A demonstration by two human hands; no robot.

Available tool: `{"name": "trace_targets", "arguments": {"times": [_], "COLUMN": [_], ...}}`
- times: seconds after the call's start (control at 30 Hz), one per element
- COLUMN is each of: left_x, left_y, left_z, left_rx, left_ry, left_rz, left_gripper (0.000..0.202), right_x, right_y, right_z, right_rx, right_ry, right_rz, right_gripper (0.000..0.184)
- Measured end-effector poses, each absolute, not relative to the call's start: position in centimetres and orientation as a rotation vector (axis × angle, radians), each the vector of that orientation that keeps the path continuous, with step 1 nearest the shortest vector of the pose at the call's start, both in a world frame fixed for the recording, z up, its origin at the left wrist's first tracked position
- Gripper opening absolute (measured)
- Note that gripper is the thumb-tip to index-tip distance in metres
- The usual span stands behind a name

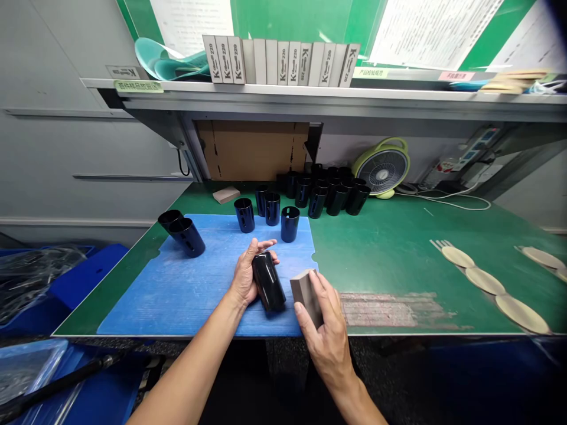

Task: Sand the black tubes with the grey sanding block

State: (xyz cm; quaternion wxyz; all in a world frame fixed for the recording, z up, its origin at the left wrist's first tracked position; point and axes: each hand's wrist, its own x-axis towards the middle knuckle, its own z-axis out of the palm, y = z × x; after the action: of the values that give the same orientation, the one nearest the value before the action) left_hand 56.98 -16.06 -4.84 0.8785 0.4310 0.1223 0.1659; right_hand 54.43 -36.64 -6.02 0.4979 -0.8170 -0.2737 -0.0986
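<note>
My left hand (246,273) grips a glossy black tube (268,281) that lies on its side over the blue mat (186,283), near the front edge. My right hand (325,321) holds a grey sanding block (306,293) just to the right of the tube, close to it but apart. Three upright black tubes (271,208) stand at the mat's far edge. Two more black tubes (182,232) lean on the mat's left corner.
A cluster of several black tubes (330,193) stands at the back of the green table (398,254), beside a small green fan (383,169). Round sanding discs (487,281) lie at the right. A tan block (225,194) sits back left. Boxed blocks (281,62) line the shelf.
</note>
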Motion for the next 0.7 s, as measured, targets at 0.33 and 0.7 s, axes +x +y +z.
{"name": "trace_targets", "arguments": {"times": [0.33, 0.7], "left_x": [56.4, 57.3], "left_y": [-16.9, -17.2], "left_z": [-4.2, -4.7], "left_rx": [0.841, 0.778], "left_ry": [0.200, 0.274], "left_rz": [0.170, 0.214], "left_gripper": [0.046, 0.036], "right_x": [51.8, 54.2], "right_y": [-35.0, -37.5], "right_z": [-4.0, -5.3], "right_rx": [-1.015, -1.799], "right_ry": [-0.260, -0.560], "right_rz": [0.526, -0.096], "right_gripper": [0.062, 0.055]}}
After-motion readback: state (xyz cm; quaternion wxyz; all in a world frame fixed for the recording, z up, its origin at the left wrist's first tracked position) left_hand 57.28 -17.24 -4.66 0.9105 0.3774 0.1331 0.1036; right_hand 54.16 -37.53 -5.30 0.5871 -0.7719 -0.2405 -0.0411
